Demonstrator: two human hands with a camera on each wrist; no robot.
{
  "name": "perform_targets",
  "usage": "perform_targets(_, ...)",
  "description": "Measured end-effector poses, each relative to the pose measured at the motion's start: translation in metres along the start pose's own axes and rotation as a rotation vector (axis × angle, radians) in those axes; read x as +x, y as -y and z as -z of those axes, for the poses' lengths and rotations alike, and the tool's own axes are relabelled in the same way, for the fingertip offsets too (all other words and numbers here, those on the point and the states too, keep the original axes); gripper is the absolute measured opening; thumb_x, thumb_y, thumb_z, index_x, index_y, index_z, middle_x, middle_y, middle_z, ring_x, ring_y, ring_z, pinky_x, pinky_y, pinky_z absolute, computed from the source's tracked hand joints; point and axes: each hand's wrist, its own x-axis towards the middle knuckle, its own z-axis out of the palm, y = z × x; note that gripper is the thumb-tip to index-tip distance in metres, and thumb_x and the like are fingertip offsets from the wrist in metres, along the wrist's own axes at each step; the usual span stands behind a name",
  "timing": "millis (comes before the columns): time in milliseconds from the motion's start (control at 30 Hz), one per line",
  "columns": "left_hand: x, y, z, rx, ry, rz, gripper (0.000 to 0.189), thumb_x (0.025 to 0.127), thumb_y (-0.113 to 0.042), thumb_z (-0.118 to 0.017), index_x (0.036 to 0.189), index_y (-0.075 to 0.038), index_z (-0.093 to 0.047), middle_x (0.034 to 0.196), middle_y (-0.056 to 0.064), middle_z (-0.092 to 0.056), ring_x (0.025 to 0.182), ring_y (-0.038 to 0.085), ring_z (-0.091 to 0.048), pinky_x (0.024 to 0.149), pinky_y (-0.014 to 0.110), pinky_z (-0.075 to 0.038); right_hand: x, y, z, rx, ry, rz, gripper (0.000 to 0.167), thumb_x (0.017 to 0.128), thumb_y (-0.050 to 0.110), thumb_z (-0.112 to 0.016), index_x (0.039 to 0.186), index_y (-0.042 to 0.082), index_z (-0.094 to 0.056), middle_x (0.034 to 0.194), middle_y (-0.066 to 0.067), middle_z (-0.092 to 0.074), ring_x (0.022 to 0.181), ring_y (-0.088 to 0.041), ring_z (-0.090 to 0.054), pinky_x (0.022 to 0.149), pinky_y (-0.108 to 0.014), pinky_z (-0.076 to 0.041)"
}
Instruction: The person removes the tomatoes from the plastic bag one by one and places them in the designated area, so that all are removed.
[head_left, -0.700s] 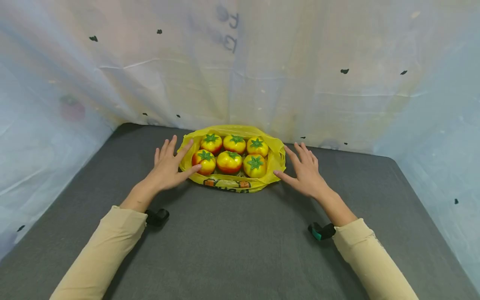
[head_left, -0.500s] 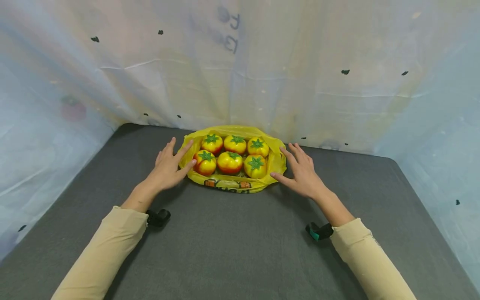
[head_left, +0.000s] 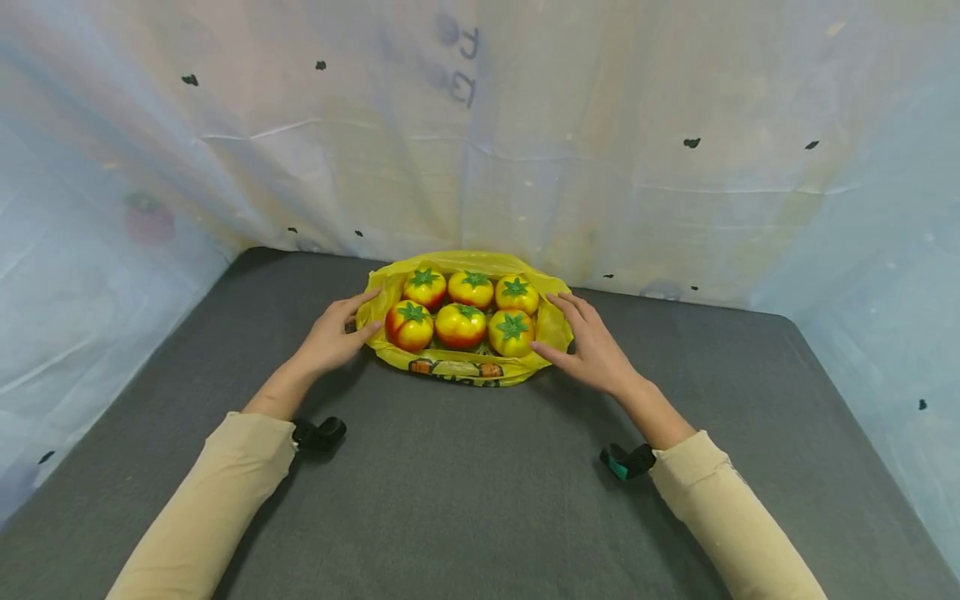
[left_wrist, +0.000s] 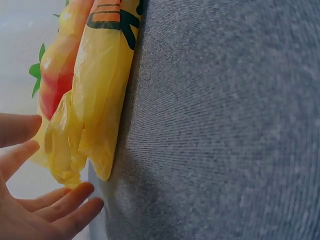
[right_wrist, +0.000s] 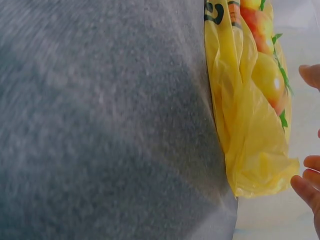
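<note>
A yellow plastic bag (head_left: 480, 263) lies on the dark grey tabletop, its mouth spread wide and its front printed in black and orange. Inside sit several glossy yellow-and-red tomatoes (head_left: 460, 327) with green leafy tops, in two rows. My left hand (head_left: 330, 337) is at the bag's left end, with thumb and fingers apart on either side of the crumpled plastic (left_wrist: 67, 140). At the right end, my right hand (head_left: 592, 354) reaches over the rim, thumb close to the nearest tomato. Fingertips (right_wrist: 302, 187) of that hand are right at the bag's edge.
A pale plastic sheet (head_left: 525, 125) with dark specks hangs behind the table, and more sheeting encloses both sides. Black wrist straps with devices (head_left: 322, 433) hang below both sleeves. The grey tabletop (head_left: 465, 475) extends toward me in front of the bag.
My right hand has moved left, over the bag's right end. The left hand's fingers have drawn in and lowered at the left end. Bag and tomatoes stay in place.
</note>
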Motion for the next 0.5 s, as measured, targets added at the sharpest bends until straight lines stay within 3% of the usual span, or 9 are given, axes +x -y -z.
perform_targets(233,0.003,0.003,0.001,-0.141,0.034,0.11,0.061,0.1,-0.027,-0.052,0.154,-0.017,-0.024,0.156,0.026,-0.016,0.133,0.051,-0.033,0.1,0.062,-0.038,0.008,0.004,-0.005,0.023,-0.029,0.009,0.073,0.087,0.032,-0.071,0.146,0.005,-0.037,0.145,-0.017,-0.039,0.134,-0.036,-0.036,0.106,-0.056,-0.033)
perform_targets(500,0.005,0.005,-0.001,-0.177,0.119,0.127,0.065,0.099,-0.024,-0.054,0.155,-0.017,-0.021,0.158,0.022,-0.013,0.137,0.051,-0.026,0.103,0.064,-0.033,0.016,0.008,-0.01,0.067,-0.043,-0.009,0.069,0.085,0.033,-0.073,0.143,0.008,-0.044,0.142,-0.013,-0.045,0.125,-0.036,-0.046,0.101,-0.053,-0.04)
